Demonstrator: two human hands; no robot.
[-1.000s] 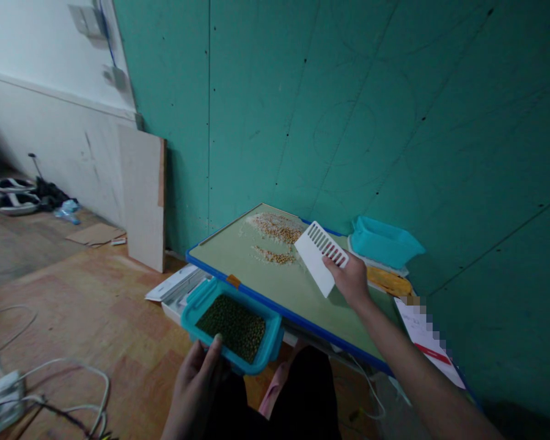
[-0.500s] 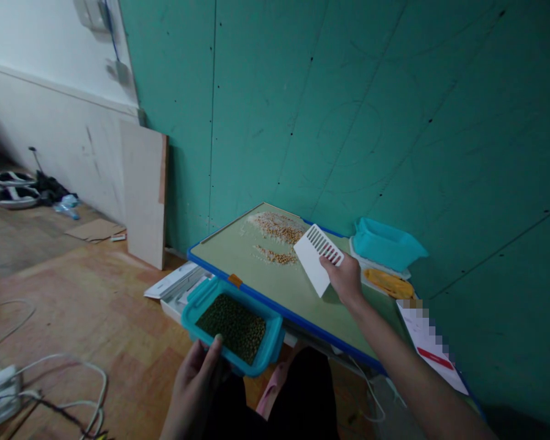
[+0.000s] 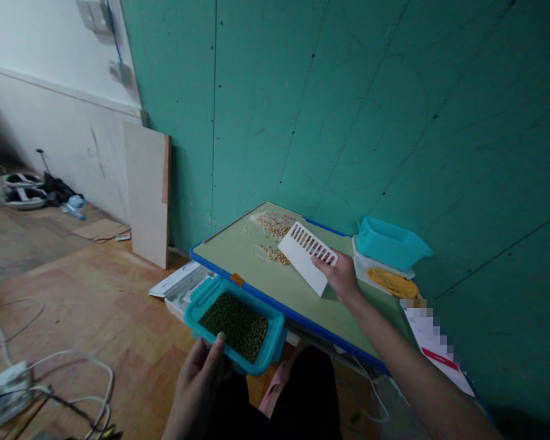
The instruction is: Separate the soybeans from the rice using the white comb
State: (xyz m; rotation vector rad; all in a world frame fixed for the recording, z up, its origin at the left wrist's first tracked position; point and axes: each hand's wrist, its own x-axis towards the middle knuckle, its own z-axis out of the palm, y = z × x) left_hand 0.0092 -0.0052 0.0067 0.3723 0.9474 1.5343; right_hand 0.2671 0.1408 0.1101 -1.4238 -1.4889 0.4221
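Observation:
My left hand (image 3: 197,385) grips the near rim of a teal plastic container (image 3: 234,324) filled with small green beans, holding it just below the table's blue front edge. My right hand (image 3: 341,276) is closed on a white slotted scraper (image 3: 305,255), tilted over the green tabletop (image 3: 279,281). Just left of the scraper lie two patches of pale yellow beans (image 3: 274,225), the smaller one nearer its edge.
A teal box (image 3: 389,243) on a white lid and a yellow item (image 3: 392,282) sit at the table's right, with a paper sheet (image 3: 433,342) nearer. The green wall stands behind. White trays (image 3: 183,287), a leaning board (image 3: 147,198) and cables (image 3: 50,385) occupy the wooden floor.
My right hand has moved the scraper left, closer to the small bean patch, and tilted it flatter. The left hand and the container have barely shifted.

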